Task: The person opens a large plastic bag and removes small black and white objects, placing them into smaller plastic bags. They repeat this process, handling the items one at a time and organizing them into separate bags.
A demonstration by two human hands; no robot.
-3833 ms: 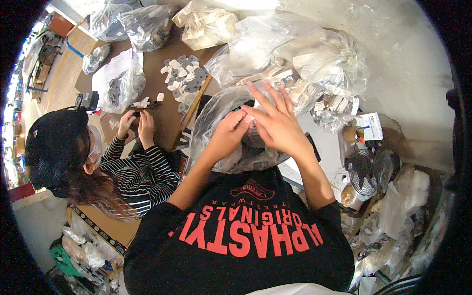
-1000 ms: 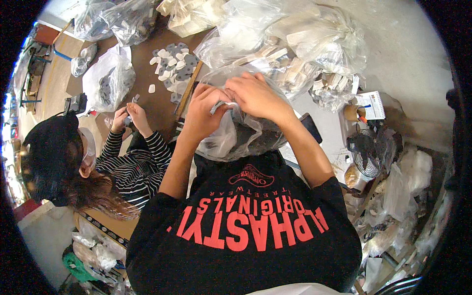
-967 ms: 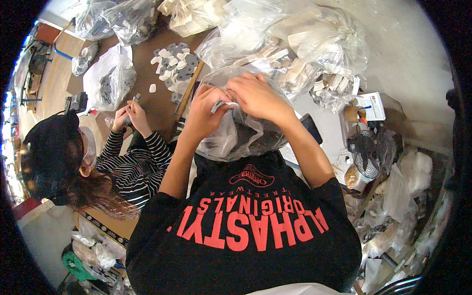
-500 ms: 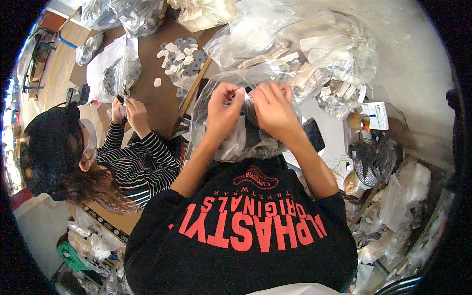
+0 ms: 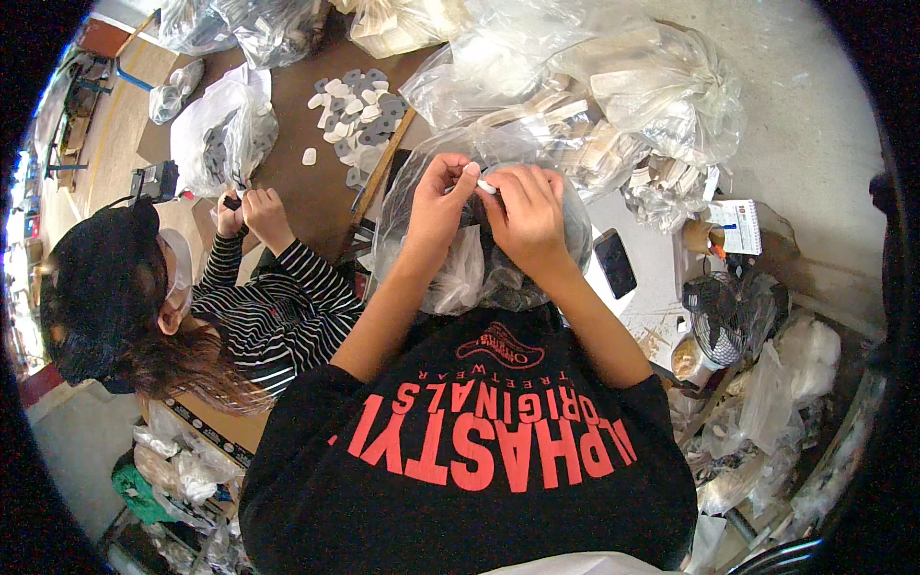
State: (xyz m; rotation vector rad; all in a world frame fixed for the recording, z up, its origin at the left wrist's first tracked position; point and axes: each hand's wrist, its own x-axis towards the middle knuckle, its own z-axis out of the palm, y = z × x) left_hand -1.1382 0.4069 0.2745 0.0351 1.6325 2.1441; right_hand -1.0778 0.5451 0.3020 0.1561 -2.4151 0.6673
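work table [image 5: 316,192]: brown top running from 9 to 12 o'clock of the view, crowded along its far edge; you stand at its near side.
heap of clear bags [image 5: 613,86]: at 12 to 1 o'clock, knotted plastic bags stuffed with pale flat pieces, just beyond your hands.
co-worker [image 5: 192,307]: at 9 o'clock, beside you on your left, dark cap and striped sleeves; both of that person's hands [image 5: 251,206] are up at a grey-filled plastic sack [image 5: 222,134] at 10 o'clock.
open clear bag [image 5: 460,259]: dead centre, right in front of your chest, mouth gaping, dark and pale pieces inside; your forearms cross over it.
loose pile of pieces [image 5: 355,115]: at 11 o'clock on the bare table, grey and white flat shapes, well apart from your hands.
small fan [image 5: 733,311]: at 3 o'clock, dark round cage, low on your right.
phone [image 5: 614,264]: at 2 o'clock, dark slab lying flat just beside your right forearm.
your left hand [image 5: 436,196]: above the open bag, fingers curled narrow, tips pinching one end of the small white piece.
your right hand [image 5: 527,206]: touching your left at the fingertips, fingers bent close, gripping the other end of the same piece.
small white piece [image 5: 486,186]: held between both hands, just above the bag's mouth, near centre toward 12 o'clock.
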